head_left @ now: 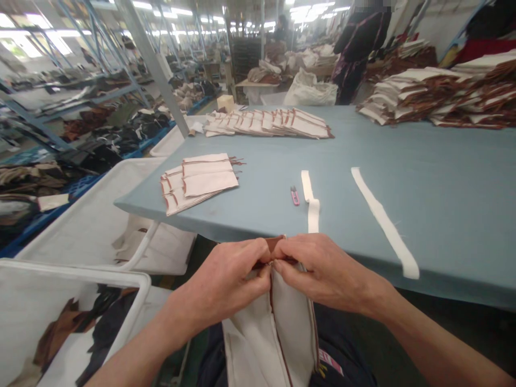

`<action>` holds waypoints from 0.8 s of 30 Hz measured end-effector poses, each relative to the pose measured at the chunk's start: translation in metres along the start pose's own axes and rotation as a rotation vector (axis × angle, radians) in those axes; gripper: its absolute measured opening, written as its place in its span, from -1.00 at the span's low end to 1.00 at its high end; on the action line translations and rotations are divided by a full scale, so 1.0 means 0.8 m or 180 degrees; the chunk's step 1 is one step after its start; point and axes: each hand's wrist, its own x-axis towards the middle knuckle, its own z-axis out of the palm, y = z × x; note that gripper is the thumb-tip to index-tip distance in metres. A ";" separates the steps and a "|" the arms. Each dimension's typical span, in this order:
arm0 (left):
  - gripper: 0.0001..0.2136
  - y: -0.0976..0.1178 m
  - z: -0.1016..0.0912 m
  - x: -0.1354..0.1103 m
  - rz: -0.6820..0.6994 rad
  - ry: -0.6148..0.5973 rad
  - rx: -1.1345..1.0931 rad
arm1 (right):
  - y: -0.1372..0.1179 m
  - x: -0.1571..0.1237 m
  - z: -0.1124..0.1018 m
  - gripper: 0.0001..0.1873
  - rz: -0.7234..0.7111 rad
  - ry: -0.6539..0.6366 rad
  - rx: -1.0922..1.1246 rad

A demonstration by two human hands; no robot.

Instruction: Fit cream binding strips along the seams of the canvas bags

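My left hand point(228, 279) and my right hand point(322, 269) pinch the top edge of a cream fabric piece with brown trim point(282, 328), held just below the front edge of the blue-grey table point(443, 177). The fabric hangs down over my lap. Both hands are closed on it, fingertips meeting at the brown edge. Just beyond my hands, a short white strip point(311, 200) hangs over the table edge, and small pink thread snips point(295, 195) lie beside it.
A small pile of finished cream pieces point(199, 181) lies at the table's left; a fanned row point(268, 123) lies farther back. A long white strip point(382, 220) lies right. Tall stacks point(439, 97) sit at back right. White bins point(80, 226) stand left. A person point(358, 48) stands behind.
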 end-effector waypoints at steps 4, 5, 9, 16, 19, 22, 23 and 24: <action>-0.83 0.003 -0.003 -0.002 0.0526 0.0254 0.0104 | -0.002 -0.004 -0.006 -0.87 0.0025 0.0135 0.0421; -0.82 0.004 -0.004 -0.002 0.0626 0.0307 0.0174 | -0.002 -0.005 -0.007 -0.88 0.0015 0.0165 0.0528; -0.80 0.006 -0.011 -0.005 0.0972 0.0261 0.0554 | -0.006 -0.005 -0.011 -0.89 0.0103 0.0091 0.1057; -0.79 -0.006 -0.010 -0.009 0.1167 -0.0178 0.0939 | 0.012 -0.005 0.003 -0.86 0.0500 -0.0432 0.2920; -0.80 -0.007 -0.009 -0.009 0.0869 -0.0332 0.0811 | 0.023 -0.005 0.013 -0.74 0.0498 -0.0458 0.3294; -0.79 -0.004 -0.006 -0.007 0.1004 -0.0322 0.0769 | 0.023 -0.004 0.015 -0.76 0.0558 -0.0370 0.3152; -0.80 -0.002 -0.005 -0.007 0.1074 -0.0235 0.0649 | 0.020 -0.005 0.014 -0.80 0.0595 -0.0368 0.3017; -0.81 0.000 -0.004 -0.007 0.1065 -0.0119 0.0481 | 0.017 -0.005 0.011 -0.85 0.0627 -0.0360 0.2855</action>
